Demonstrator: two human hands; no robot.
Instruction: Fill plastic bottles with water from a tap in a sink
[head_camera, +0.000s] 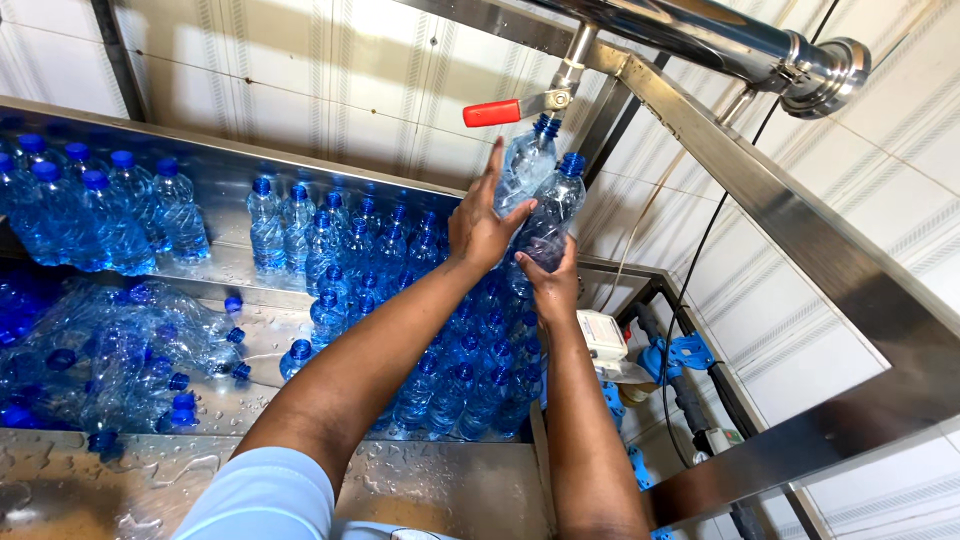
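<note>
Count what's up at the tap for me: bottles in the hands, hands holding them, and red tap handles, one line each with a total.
Bottles held: 2, bottle at the tap and second bottle
Hands: 2, left hand and right hand
Red tap handles: 1, red handle
Total: 5

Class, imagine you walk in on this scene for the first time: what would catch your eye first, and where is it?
At top centre, the left hand and right hand hold two clear bottles up under a steel tap with a red lever. Below them, a wet steel trough is crowded with blue-capped standing bottles. At the far left lies a heap of toppled bottles.
</note>
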